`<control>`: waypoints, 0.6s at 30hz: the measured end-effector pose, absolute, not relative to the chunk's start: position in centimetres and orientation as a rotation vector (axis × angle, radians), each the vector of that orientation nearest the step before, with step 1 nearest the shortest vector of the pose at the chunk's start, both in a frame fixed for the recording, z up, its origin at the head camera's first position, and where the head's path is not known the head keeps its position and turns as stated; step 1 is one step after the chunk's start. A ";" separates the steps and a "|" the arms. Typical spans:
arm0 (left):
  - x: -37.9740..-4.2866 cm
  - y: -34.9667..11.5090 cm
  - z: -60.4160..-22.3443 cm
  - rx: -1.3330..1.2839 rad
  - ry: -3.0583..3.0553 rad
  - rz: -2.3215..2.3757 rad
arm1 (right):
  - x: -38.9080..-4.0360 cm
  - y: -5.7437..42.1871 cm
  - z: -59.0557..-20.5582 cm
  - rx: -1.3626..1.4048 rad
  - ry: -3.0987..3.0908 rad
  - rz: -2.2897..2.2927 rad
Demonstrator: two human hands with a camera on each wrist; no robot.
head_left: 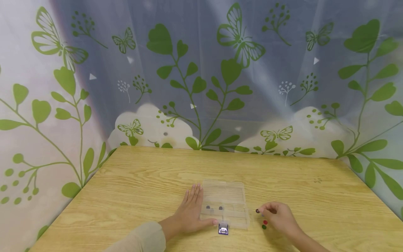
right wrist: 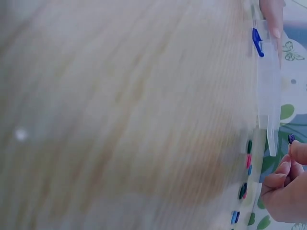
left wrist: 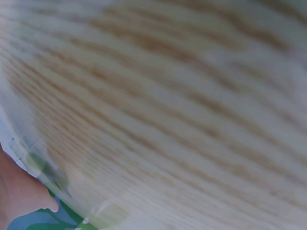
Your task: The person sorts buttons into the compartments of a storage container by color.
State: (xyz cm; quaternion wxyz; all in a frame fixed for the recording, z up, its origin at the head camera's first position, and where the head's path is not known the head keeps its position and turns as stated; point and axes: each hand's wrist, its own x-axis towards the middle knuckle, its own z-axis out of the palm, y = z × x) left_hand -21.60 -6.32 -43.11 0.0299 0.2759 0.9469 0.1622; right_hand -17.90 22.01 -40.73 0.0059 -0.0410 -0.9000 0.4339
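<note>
A clear plastic compartment box (head_left: 224, 192) lies on the table, its blue-edged latch (head_left: 223, 229) sticking out at the near side. My left hand (head_left: 191, 210) rests with straight fingers along the box's left side, thumb by the near edge. Two dark round pieces (head_left: 220, 208) show inside the box, in its near part. Right of the box, my right hand (head_left: 279, 216) pinches a small dark purple button (right wrist: 291, 138) between thumb and fingertip, above the table. Just under that hand lie a red button (head_left: 265, 222) and a green button (head_left: 264, 227).
More small coloured buttons (right wrist: 243, 190) lie in a row on the table in the right wrist view, partly hidden by my right hand in the head view. The wooden table (head_left: 141, 182) ends at a patterned curtain (head_left: 195, 87) behind and at both sides.
</note>
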 end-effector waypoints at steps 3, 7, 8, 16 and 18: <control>-21.6 -6.3 -43.2 0.843 2.916 0.504 | -17.8 21.5 -40.6 -0.158 -2.804 1.399; -21.6 -6.3 -43.3 0.837 2.915 0.504 | -17.6 20.9 -40.4 -0.188 -2.782 1.470; -21.6 -6.3 -43.3 0.837 2.915 0.504 | -17.6 20.8 -40.5 -0.186 -2.774 1.489; -21.5 -6.3 -43.0 0.843 2.916 0.507 | -17.6 20.1 -40.6 -0.189 -2.757 1.477; -21.5 -6.2 -42.9 0.848 2.917 0.507 | -17.5 19.8 -40.5 -0.184 -2.750 1.462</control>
